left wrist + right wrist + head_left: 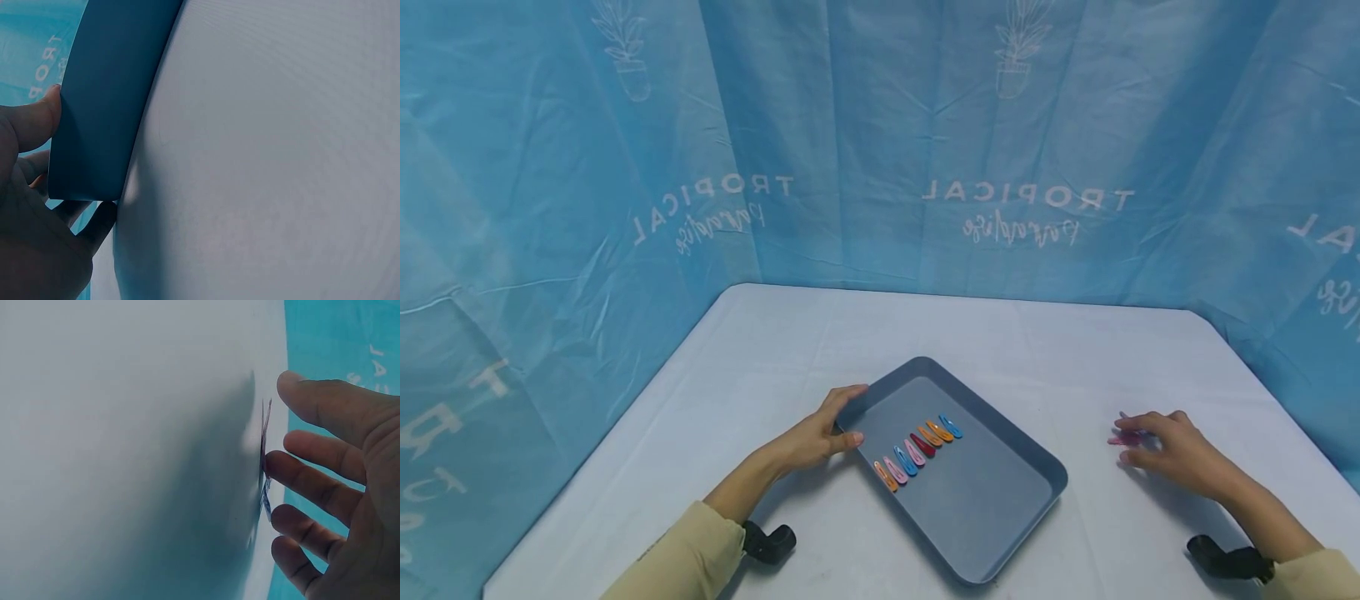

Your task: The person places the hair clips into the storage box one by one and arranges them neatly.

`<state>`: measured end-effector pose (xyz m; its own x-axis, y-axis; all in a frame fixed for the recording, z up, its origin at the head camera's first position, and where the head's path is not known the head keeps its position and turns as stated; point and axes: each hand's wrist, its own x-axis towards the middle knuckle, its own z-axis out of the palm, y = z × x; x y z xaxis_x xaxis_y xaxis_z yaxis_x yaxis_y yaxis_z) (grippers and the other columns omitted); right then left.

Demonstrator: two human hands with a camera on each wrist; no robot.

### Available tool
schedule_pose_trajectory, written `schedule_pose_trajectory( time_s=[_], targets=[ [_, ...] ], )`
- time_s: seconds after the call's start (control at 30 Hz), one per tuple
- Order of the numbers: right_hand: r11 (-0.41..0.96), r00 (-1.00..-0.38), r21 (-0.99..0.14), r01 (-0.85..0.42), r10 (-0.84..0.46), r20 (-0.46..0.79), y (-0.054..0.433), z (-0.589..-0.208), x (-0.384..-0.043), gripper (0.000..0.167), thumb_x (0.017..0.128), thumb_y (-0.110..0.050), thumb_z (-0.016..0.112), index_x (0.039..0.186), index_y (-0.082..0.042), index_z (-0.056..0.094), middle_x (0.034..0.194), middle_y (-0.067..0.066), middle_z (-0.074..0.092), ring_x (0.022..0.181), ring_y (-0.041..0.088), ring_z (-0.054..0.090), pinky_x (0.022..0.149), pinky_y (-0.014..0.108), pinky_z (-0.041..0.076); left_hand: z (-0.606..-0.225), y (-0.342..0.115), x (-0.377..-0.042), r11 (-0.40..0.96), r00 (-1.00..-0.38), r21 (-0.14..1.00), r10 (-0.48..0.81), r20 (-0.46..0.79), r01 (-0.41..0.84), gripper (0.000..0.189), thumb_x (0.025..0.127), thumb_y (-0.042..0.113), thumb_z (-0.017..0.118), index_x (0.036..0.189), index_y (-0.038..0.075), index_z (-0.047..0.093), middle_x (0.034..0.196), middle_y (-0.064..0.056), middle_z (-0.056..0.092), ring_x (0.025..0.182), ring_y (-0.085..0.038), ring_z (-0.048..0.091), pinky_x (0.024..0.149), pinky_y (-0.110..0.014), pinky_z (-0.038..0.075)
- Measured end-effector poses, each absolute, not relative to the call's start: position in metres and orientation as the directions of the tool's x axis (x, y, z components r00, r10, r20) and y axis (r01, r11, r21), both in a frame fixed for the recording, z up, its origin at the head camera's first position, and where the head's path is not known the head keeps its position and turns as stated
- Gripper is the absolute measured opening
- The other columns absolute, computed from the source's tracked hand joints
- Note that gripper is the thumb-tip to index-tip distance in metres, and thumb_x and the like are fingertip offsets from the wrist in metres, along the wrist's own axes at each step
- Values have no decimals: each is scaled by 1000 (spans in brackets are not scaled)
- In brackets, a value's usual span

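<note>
A grey-blue rectangular tray [977, 500] lies turned at an angle on the table. My left hand [812, 435] grips its left corner, thumb over the rim and the other fingers outside the wall; the left wrist view shows the tray wall [112, 106] against that hand. Inside runs a slanted row of several snap hair clips, among them a red clip [922, 445] and a blue clip [951, 426]. To the right of the tray, my right hand [1180, 454] hovers low with spread fingers around a few pink and purple hair clips [1124, 439], partly hidden by the fingers.
White cloth covers the table [820, 333]. Blue printed curtains [880, 150] hang along the back and both sides. Dark wrist-worn devices [769, 543] sit at both cuffs, close above the cloth.
</note>
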<state>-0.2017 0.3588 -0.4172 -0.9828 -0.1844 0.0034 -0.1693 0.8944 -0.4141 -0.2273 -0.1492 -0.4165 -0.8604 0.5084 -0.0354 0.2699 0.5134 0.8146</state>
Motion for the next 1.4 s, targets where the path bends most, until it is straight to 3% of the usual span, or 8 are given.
schedule_pose_trajectory(
  time_s=[0.37, 0.6, 0.83, 1.4],
  targets=[
    [905, -990, -409, -117, -136, -18, 358, -414, -191, 60, 76, -38, 76, 122, -3, 61, 119, 24, 60, 101, 31, 40, 67, 33, 38, -417, -149, -227, 506, -858, 819, 513, -34, 270, 71, 93, 25, 59, 151, 23, 19, 156, -10, 13, 143, -40, 17, 107, -59, 31],
    [916, -980, -350, -198, -196, 43, 368, -414, -199, 59, 75, -31, 77, 125, -4, 59, 120, 22, 58, 102, 32, 40, 69, 38, 41, -416, -149, -227, 503, -857, 817, 515, -24, 280, 71, 93, 23, 59, 151, 21, 18, 156, -11, 13, 144, -41, 16, 108, -61, 28],
    [907, -964, -331, -261, -263, 40, 378, -416, -211, 63, 73, -37, 79, 124, -7, 60, 121, 20, 57, 103, 34, 39, 72, 47, 41, -417, -149, -227, 507, -859, 819, 511, -34, 269, 70, 93, 24, 59, 151, 22, 19, 157, -10, 13, 144, -41, 14, 109, -62, 27],
    [913, -958, -295, -281, -284, 34, 376, -419, -221, 58, 70, -44, 79, 117, -13, 66, 113, 12, 61, 101, 28, 41, 70, 39, 40, -417, -149, -228, 505, -855, 817, 517, -30, 277, 71, 93, 25, 59, 151, 21, 18, 157, -11, 13, 144, -42, 15, 109, -61, 27]
  ],
)
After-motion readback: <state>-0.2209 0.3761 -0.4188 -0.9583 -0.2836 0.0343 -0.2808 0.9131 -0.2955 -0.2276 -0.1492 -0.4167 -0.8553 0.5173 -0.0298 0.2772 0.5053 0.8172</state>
